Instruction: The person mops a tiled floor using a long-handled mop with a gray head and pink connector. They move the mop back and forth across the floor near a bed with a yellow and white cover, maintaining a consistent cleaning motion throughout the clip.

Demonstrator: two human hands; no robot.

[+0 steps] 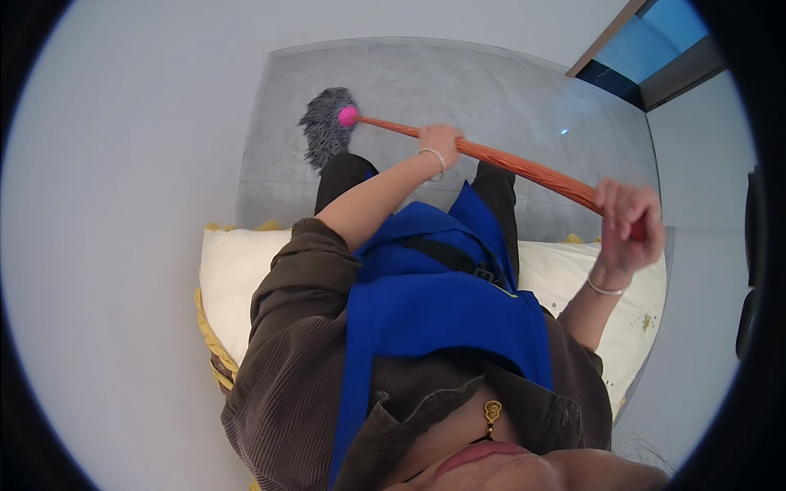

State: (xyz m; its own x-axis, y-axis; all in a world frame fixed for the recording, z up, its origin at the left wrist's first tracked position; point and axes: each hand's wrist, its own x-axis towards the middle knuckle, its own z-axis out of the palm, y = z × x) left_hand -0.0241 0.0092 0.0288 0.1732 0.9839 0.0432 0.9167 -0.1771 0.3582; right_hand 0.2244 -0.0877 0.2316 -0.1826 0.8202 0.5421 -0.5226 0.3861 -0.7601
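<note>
A mop with an orange handle (528,169), a pink joint and a grey shaggy head (327,131) slants across in front of me. Its head lies on the grey floor at the far left, beside my left knee. Partway along the handle, my left hand (442,144) is closed around it, a bracelet on the wrist. Farther right and nearer to me, my right hand (630,221) has its fingers curled round the upper end of the handle, partly hiding that end.
Grey floor tiles (458,74) spread ahead, bounded by pale walls (139,164). Beneath or behind me is cream padding (246,254) with yellow edging. A brown-framed opening (610,37) stands at the upper right, and a dark object (749,270) sits at the right edge. I wear a blue apron (442,319).
</note>
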